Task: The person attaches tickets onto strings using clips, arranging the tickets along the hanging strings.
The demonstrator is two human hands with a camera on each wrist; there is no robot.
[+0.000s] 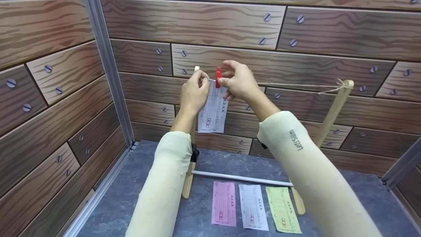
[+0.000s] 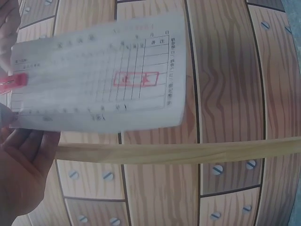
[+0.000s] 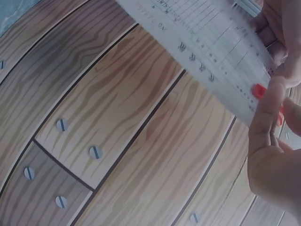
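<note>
A white printed slip [image 1: 212, 112] hangs upright from a thin string [image 1: 296, 85]. A red clothespin [image 1: 218, 73] stands over the slip's top edge. With its fingertips, my left hand [image 1: 194, 92] pinches the slip's upper left corner at the string. My right hand [image 1: 242, 80] holds the clothespin between thumb and fingers, the index finger raised near its top. In the left wrist view the slip [image 2: 99, 80] shows a red stamped box, and the clothespin [image 2: 13, 83] grips its end. The right wrist view shows the clothespin [image 3: 258, 91] partly hidden by the right hand [image 3: 268, 141].
Wooden posts carry the string; the right post [image 1: 334, 113] stands behind my right arm. A white rod [image 1: 243, 178] runs low between the posts. On the grey tabletop [image 1: 111, 204] lie a pink slip [image 1: 223, 204], a white slip [image 1: 253, 207] and a yellow-green slip [image 1: 283, 210]. Wood-patterned walls surround it.
</note>
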